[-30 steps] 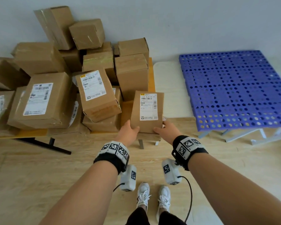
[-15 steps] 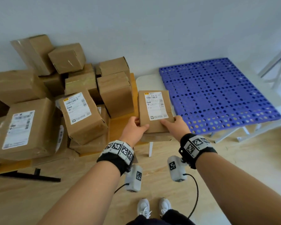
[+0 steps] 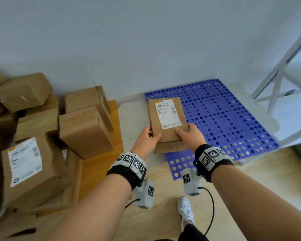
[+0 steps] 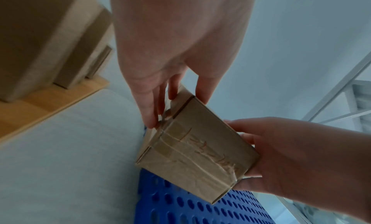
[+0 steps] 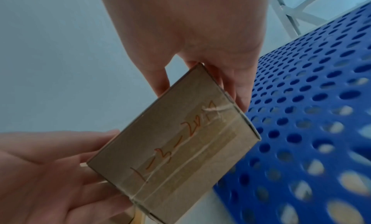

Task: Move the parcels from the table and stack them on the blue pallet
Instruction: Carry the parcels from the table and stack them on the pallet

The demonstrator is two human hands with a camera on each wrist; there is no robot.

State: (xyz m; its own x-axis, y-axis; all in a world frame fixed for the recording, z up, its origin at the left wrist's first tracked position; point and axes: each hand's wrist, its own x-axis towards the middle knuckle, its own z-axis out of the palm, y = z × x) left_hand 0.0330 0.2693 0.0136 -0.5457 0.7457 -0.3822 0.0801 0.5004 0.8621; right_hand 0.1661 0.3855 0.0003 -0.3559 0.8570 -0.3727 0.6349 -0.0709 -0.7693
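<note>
Meanwhile, cardboard parcels [image 3: 33, 171] are still crowding the wooden table [image 3: 101, 164] at left, while the labelled parcel [image 3: 167, 122], lifted from there a second ago, is now hanging over the blue pallet [image 3: 233, 119], left hand [image 3: 146, 140] and right hand [image 3: 191, 134] clamping its sides, fingers curling underneath; placement seems next.

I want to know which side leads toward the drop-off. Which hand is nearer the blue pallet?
Right. The right hand grips the parcel on its pallet side, over the blue pallet; the left hand holds the opposite side, over the white surface beside it.
</note>
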